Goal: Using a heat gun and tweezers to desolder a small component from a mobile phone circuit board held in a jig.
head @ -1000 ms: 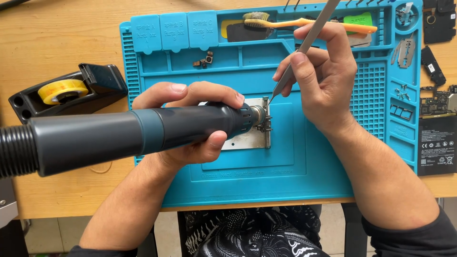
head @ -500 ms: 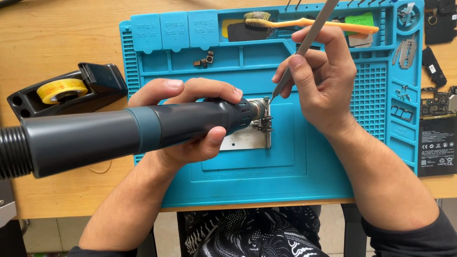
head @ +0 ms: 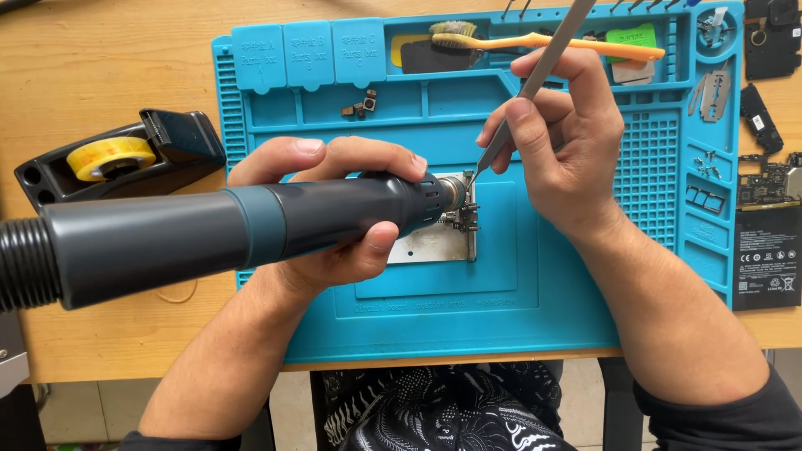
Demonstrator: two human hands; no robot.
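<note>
Worktop (head: 100, 58): light wood, plain.
Centre: a blue repair mat (head: 535, 334) lay flat on it.
Left: a black tape dispenser (head: 125, 159) with a yellow roll.
Right edge: a black battery (head: 766, 257), a circuit board (head: 764, 179), small dark parts (head: 758, 117).

Left hand (head: 334, 213) wrapped around dark hot-air gun (head: 234, 234), nozzle over small circuit board (head: 447, 234) on blue work mat (head: 501, 317). Right hand (head: 560, 142) pinching metal tweezers (head: 535, 79), tip beside nozzle. Tape dispenser (head: 117, 159) left of mat; orange toothbrush (head: 535, 40) along its top.
</note>
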